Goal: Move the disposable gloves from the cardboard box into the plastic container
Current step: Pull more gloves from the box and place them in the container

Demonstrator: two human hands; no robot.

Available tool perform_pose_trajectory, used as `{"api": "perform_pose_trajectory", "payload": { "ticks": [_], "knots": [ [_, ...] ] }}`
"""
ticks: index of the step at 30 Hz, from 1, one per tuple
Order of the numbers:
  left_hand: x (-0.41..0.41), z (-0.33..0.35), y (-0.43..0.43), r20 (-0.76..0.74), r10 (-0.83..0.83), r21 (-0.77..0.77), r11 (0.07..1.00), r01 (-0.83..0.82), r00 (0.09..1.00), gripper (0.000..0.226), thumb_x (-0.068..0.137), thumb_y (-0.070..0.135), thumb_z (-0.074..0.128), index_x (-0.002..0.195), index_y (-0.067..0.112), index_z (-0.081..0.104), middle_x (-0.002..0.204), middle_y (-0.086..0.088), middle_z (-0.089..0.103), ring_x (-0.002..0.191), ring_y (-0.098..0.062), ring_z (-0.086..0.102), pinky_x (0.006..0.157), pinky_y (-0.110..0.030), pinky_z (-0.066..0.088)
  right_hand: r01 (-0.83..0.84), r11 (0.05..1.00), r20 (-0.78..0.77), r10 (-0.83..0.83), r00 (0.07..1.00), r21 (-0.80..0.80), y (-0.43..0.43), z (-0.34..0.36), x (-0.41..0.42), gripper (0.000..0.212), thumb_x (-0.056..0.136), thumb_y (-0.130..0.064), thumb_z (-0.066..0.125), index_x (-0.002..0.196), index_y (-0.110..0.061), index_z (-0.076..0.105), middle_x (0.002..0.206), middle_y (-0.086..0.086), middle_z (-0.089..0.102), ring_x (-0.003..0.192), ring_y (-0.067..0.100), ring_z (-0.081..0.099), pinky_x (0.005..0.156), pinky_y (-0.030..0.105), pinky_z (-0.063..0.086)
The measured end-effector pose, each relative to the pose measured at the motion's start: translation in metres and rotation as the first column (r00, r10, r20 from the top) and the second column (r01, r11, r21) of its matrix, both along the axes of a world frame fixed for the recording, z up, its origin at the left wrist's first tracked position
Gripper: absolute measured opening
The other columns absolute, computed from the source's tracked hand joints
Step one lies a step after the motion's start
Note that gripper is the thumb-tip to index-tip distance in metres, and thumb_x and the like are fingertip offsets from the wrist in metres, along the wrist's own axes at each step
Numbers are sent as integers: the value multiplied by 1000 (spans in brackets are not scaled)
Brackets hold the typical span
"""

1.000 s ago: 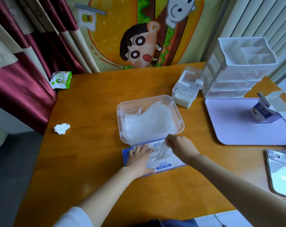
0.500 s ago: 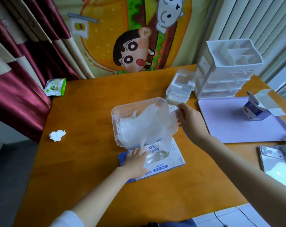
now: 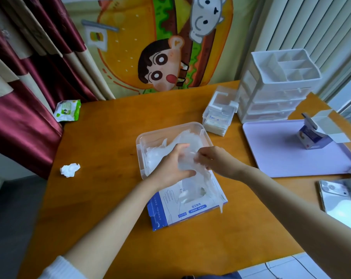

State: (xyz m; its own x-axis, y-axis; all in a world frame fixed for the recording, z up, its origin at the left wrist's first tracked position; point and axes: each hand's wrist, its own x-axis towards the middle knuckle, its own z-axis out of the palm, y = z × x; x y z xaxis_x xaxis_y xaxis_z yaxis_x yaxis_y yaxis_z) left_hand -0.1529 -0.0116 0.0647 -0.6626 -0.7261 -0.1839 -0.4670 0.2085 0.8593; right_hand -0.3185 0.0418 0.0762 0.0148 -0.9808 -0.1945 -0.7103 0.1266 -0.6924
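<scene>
A clear plastic container [image 3: 150, 136] stands mid-table with a heap of thin translucent disposable gloves [image 3: 182, 140] inside. In front of it lies the flat blue-and-white cardboard glove box [image 3: 182, 210], its top opening showing more gloves. A bunch of gloves [image 3: 200, 178] stretches from the box opening up to the container's near edge. My left hand [image 3: 170, 166] grips this bunch from the left, and my right hand [image 3: 215, 160] pinches it from the right. Both hands sit over the container's front rim.
A crumpled white tissue [image 3: 70, 169] lies at the left, a green wet-wipe pack [image 3: 67, 110] at the far left edge. Right side: small clear box [image 3: 220, 113], white drawer organiser [image 3: 277, 85], lilac tray [image 3: 281, 158] bearing a small open carton [image 3: 317, 133], and a phone [image 3: 337, 202].
My left hand has left the box top and risen to grip the gloves. My right hand came back from the container's right side toward the middle, with gloves drawn out of the box.
</scene>
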Motion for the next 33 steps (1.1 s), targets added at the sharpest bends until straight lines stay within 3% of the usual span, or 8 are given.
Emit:
{"api": "perform_pose_trajectory", "payload": {
  "ticks": [4, 8, 14, 17, 21, 23, 28, 33],
  "knots": [
    [-1, -3, -3, -90, -4, 88, 996, 12, 996, 41, 84, 15, 72, 119, 21, 51, 109, -5, 66, 98, -18, 65, 82, -26, 55, 75, 997, 200, -72, 977, -4, -2, -1, -1, 34, 100, -19, 44, 77, 4, 53, 69, 6, 49, 60, 14, 42, 55, 18, 36],
    [0, -4, -7, -133, 263, 192, 953, -235, 956, 11, 94, 21, 59, 105, 22, 59, 106, -14, 66, 87, -20, 67, 68, -19, 56, 157, 982, 472, -189, 861, 106, 4, -1, 1, 44, 95, -42, 40, 121, -8, 51, 110, -1, 57, 95, 9, 61, 72, 20, 52],
    [6, -12, -11, -37, 497, 342, 821, -456, 867, 9, 96, 20, 54, 105, 20, 56, 102, -4, 64, 81, -8, 62, 75, -28, 56, -53, 980, 512, -54, 857, 193, 15, -13, 0, 66, 75, -53, 59, 129, -24, 36, 126, -7, 50, 117, 9, 52, 96, 25, 47],
    [9, -12, -13, -14, 490, 409, 798, -442, 872, 31, 95, 21, 56, 124, 15, 47, 114, -5, 62, 87, -11, 62, 83, -34, 56, -31, 992, 313, -8, 950, 119, 13, -26, 6, 59, 77, -27, 73, 125, -21, 38, 113, -5, 56, 104, 11, 58, 88, 19, 51],
    [14, -6, -5, -118, 241, 433, 885, -169, 963, 39, 91, 30, 62, 126, 21, 47, 117, 0, 63, 98, -16, 65, 83, -28, 55, 269, 962, 296, -245, 923, -42, 0, -31, 7, 9, 93, -3, 53, 94, -9, 59, 85, 3, 67, 69, 6, 65, 73, 22, 55],
    [17, -8, -3, -130, 158, 394, 914, -95, 979, 38, 88, 29, 66, 123, 21, 52, 111, 2, 67, 98, -15, 66, 85, -29, 55, 342, 938, 309, -308, 900, -62, -6, -28, 4, 15, 96, -9, 49, 85, -13, 59, 74, -1, 65, 65, 9, 63, 72, 26, 56],
    [22, -14, -8, -19, 280, 261, 928, -265, 960, 11, 96, 22, 56, 91, 13, 60, 80, -1, 65, 79, -12, 62, 68, -15, 49, 425, 905, 347, -390, 853, -30, -12, -20, -9, 29, 100, -14, 43, 76, -14, 60, 60, 0, 58, 52, 5, 57, 57, 13, 47],
    [29, -20, -17, 108, 309, 288, 900, -327, 945, 13, 95, 25, 56, 105, 16, 56, 104, -3, 61, 87, -13, 60, 68, -18, 50, 382, 922, 181, -366, 913, -66, -13, -15, -15, 33, 100, -20, 43, 73, -13, 62, 57, -1, 54, 47, 4, 51, 52, 9, 40]
  ]
}}
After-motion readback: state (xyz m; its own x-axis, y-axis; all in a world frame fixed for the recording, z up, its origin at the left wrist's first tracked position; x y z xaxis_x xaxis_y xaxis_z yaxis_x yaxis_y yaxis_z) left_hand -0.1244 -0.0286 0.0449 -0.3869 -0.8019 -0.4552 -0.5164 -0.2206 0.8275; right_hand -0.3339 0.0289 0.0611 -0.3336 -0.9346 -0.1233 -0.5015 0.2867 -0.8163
